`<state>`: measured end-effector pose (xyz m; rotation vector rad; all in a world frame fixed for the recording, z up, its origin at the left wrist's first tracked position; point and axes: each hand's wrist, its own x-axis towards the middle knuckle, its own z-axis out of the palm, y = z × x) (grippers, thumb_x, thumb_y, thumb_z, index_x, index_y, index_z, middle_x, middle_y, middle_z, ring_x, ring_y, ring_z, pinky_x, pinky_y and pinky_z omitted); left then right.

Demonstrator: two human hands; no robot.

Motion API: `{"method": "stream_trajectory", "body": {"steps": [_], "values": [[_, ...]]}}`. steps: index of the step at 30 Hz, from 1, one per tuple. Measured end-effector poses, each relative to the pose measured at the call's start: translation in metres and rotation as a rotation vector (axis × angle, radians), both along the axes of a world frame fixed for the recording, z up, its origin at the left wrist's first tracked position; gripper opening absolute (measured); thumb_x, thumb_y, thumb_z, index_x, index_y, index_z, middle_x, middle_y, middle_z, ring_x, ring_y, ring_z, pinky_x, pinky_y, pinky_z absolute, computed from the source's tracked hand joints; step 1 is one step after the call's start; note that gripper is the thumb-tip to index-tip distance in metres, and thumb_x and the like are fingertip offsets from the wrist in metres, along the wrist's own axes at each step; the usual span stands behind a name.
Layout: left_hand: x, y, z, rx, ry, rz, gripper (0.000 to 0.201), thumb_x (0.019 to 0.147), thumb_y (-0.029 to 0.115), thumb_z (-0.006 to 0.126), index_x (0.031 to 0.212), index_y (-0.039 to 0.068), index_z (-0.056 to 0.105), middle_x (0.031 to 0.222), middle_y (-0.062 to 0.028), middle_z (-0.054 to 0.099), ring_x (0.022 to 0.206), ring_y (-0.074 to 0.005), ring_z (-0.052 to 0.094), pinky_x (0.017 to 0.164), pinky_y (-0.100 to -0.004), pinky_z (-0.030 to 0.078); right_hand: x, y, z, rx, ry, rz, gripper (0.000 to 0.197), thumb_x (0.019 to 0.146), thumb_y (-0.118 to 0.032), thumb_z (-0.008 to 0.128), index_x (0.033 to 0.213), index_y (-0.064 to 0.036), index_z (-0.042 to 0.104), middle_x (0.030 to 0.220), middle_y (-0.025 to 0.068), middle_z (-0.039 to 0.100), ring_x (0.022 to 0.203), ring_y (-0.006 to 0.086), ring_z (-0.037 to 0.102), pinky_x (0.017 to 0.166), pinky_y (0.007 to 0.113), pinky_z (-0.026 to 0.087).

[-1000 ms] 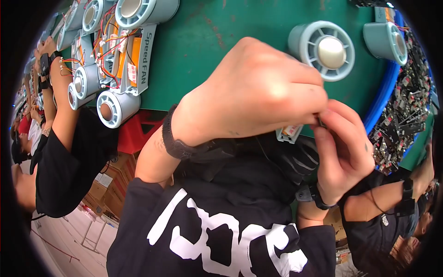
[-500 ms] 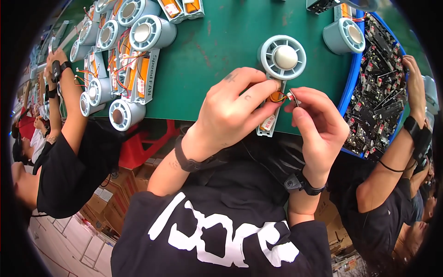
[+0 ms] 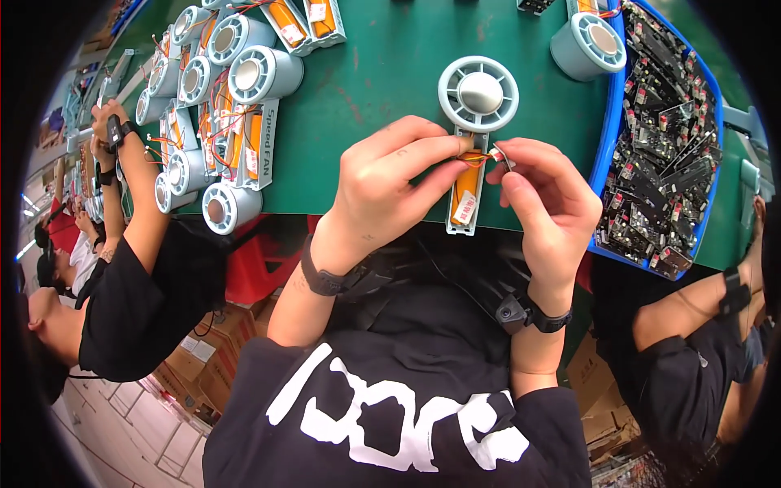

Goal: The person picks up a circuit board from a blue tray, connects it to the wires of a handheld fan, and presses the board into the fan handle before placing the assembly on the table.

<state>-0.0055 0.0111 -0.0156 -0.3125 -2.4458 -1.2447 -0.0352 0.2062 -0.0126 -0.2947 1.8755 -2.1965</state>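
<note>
A light-blue handheld fan (image 3: 478,94) lies at the table's front edge, its round head pointing away from me. Its handle is uncovered, showing an orange battery (image 3: 464,195) with a white label. My left hand (image 3: 399,175) is closed over the upper handle, thumb and fingertips pinching the thin wires (image 3: 473,159). Close beside it, my right hand (image 3: 549,199) pinches a small circuit board (image 3: 503,157), seen nearly edge-on. A small white connector (image 3: 494,153) lies between both hands' fingertips. Whether it is fully seated in the board cannot be made out.
Several similar fans (image 3: 264,75) with exposed batteries and wires are piled at the left. To the right stands a blue bin (image 3: 606,175) full of dark circuit boards (image 3: 659,154). Another fan (image 3: 590,46) lies beside the bin. Co-workers sit on both sides.
The view has shifted a little, so fan and hands appear slightly further left. My pinching grips stay much the same. The right-hand co-worker's hand has moved away from the bin.
</note>
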Motion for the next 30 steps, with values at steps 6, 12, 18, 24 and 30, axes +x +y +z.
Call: {"method": "stream_trajectory", "body": {"steps": [6,12,18,24,30], "values": [[0.002,0.006,0.003,0.021,0.068,0.098,0.028,0.073,-0.006,0.081,0.099,0.001,0.074,0.086,-0.0106,0.07,0.073,-0.0208,0.069,0.061,-0.0308,0.055,0.007,-0.002,-0.011,0.035,0.06,-0.039,0.024,0.087,0.01,0.067,0.111,0.0056,0.068,0.113,0.0149,0.069,0.091,0.0166,0.07,0.075,0.025,0.057],[0.002,0.008,0.0,-0.249,0.205,0.124,0.029,0.071,0.001,0.078,0.099,0.003,0.072,0.086,-0.0062,0.066,0.067,-0.0197,0.065,0.055,-0.0306,0.052,0.021,-0.011,-0.008,0.363,0.357,-0.158,0.028,0.08,0.009,0.073,0.107,0.0013,0.07,0.104,0.0155,0.071,0.09,0.0253,0.072,0.077,0.031,0.058],[0.003,0.008,0.014,-0.625,0.182,0.014,0.034,0.071,0.009,0.071,0.104,0.0,0.071,0.083,-0.0023,0.06,0.064,-0.0145,0.059,0.051,-0.0265,0.045,0.017,-0.013,-0.004,0.479,0.459,-0.216,0.031,0.077,0.009,0.075,0.106,0.0,0.071,0.104,0.0154,0.072,0.09,0.029,0.072,0.077,0.034,0.059],[0.01,0.009,0.022,-0.711,0.069,-0.018,0.038,0.074,0.008,0.07,0.111,-0.002,0.069,0.077,-0.0009,0.054,0.061,-0.0125,0.056,0.05,-0.026,0.042,0.018,-0.017,-0.002,0.596,0.648,-0.228,0.034,0.077,0.007,0.077,0.109,-0.0009,0.071,0.108,0.0151,0.071,0.091,0.03,0.071,0.077,0.037,0.059],[0.008,0.012,0.018,-0.695,0.036,-0.023,0.044,0.073,0.004,0.071,0.117,-0.001,0.066,0.075,-0.0013,0.051,0.063,-0.0138,0.059,0.05,-0.0286,0.043,0.022,-0.016,0.004,0.634,0.684,-0.218,0.037,0.077,0.008,0.077,0.112,0.0003,0.069,0.11,0.0164,0.071,0.094,0.0307,0.072,0.079,0.036,0.059]]}}
